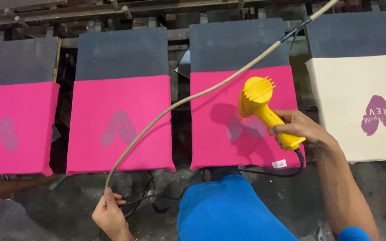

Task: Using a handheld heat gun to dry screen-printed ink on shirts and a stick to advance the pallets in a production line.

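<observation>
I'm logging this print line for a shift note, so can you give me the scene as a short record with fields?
right hand: right hand grips the handle of a yellow heat gun, nozzle aimed at the heart print
left hand: left hand holds the tan hose
cloth under gun: pink cloth, third board from the left
other cloths: two more pink ones to the left, each with a heart print; one cream cloth on the right
cord: black cord runs from the gun's handle
</observation>
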